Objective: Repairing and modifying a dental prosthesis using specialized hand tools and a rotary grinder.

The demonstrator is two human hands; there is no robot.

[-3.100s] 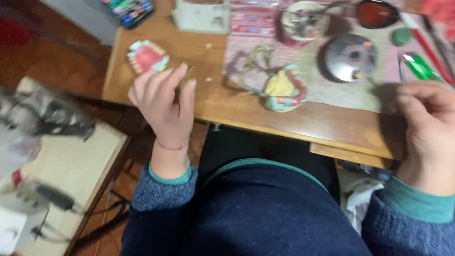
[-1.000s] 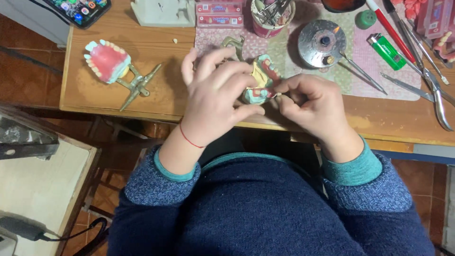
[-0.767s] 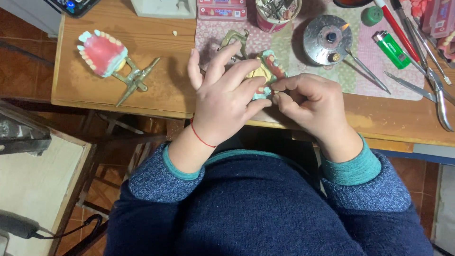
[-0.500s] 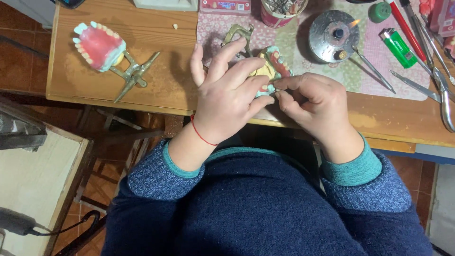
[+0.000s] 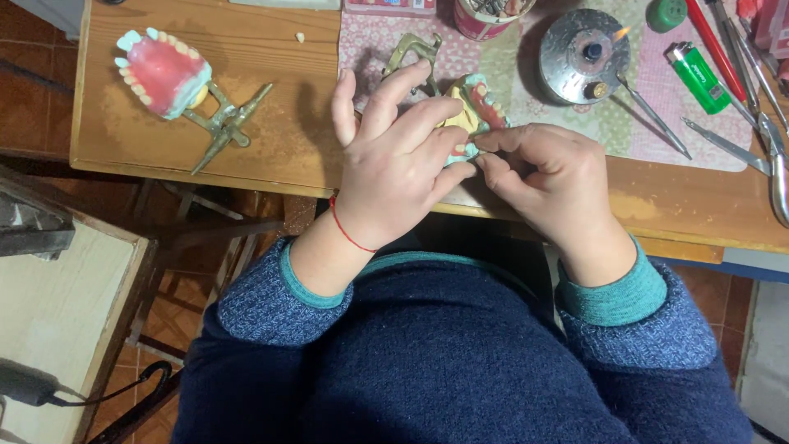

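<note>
My left hand [image 5: 395, 159] lies over a dental model [image 5: 477, 105] with pink wax gums on a brass articulator [image 5: 412, 53], its fingers curled round the model. My right hand [image 5: 549, 175] is pinched against the model's near edge, fingertips meeting those of the left. Whether the right fingers hold a small tool or tooth is hidden. The model rests on a patterned cloth [image 5: 526, 99] near the wooden table's [image 5: 271, 140] front edge.
A second pink denture model on a brass articulator [image 5: 168, 78] lies at the table's left. A round metal burner with a small flame [image 5: 585, 51], a green lighter [image 5: 695, 76], metal instruments [image 5: 740, 123] and a red cup [image 5: 486, 15] stand behind. A lower side table [image 5: 66, 288] is at left.
Three seconds ago my hands were apart at the table edge; they have since come together on the dental model. Over the last second they have barely shifted; the view has drifted slightly.
</note>
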